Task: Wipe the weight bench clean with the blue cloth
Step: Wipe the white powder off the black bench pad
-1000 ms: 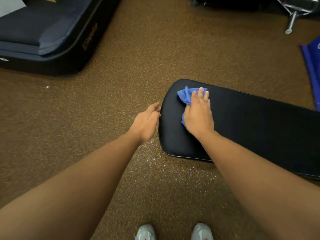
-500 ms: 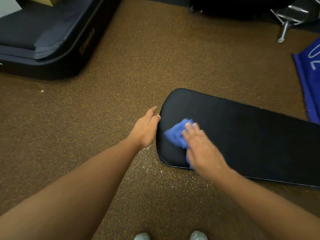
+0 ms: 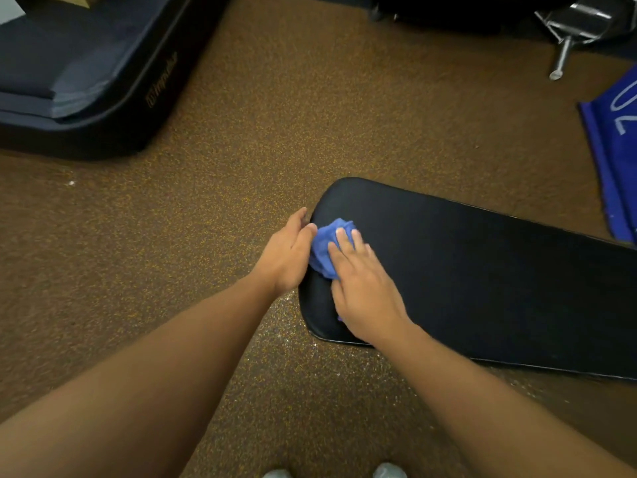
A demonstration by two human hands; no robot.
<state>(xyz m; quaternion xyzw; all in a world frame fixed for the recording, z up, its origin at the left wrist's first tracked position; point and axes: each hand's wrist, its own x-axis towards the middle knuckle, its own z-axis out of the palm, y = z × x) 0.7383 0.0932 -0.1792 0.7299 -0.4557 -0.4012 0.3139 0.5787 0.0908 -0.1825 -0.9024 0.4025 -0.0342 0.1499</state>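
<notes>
The black padded weight bench (image 3: pixel 489 281) runs from the middle of the view out to the right. A crumpled blue cloth (image 3: pixel 325 248) lies on its rounded left end. My right hand (image 3: pixel 365 291) presses flat on the cloth with straight fingers, covering most of it. My left hand (image 3: pixel 287 251) rests against the bench's left edge, fingers straight, its thumb side touching the cloth.
Brown speckled rubber floor (image 3: pixel 275 115) surrounds the bench. A dark mat stack (image 3: pixel 86 81) sits at the upper left. A blue mat (image 3: pixel 617 160) lies at the right edge, and chrome equipment legs (image 3: pixel 565 50) stand at the top right. My shoes (image 3: pixel 389 470) show at the bottom.
My right hand slid the cloth from the bench's far edge toward the near edge, then back up to the left end beside my left hand. The left hand stayed at the bench edge.
</notes>
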